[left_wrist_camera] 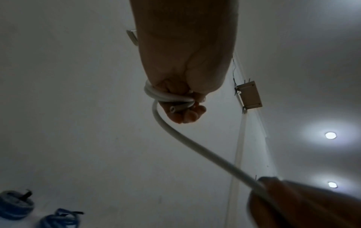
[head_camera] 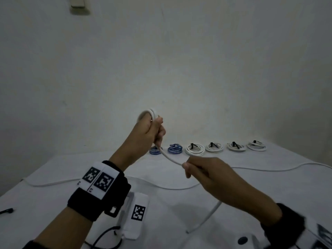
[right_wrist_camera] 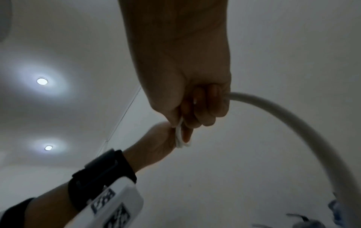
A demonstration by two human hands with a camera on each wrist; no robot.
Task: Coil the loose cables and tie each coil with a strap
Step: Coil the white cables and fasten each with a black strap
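A white cable (head_camera: 169, 157) runs between my hands above the white table (head_camera: 53, 198). My left hand (head_camera: 152, 130) is raised and grips a small coil of it (head_camera: 151, 113); the left wrist view shows the loops (left_wrist_camera: 168, 97) round my curled fingers and the cut end (left_wrist_camera: 173, 109). My right hand (head_camera: 199, 168) grips the cable lower to the right, fingers curled round it (right_wrist_camera: 203, 108). From there the cable (right_wrist_camera: 289, 123) arcs down to the table and trails off to the right (head_camera: 287, 168). A loose black strap (head_camera: 7, 211) lies at the left edge.
Along the far edge lies a row of tied coils: two blue (head_camera: 175, 149) and several white (head_camera: 195, 149) with black straps. A second white cable (head_camera: 53, 183) snakes across the table. A white tagged device (head_camera: 136, 216) with a black cord sits near me.
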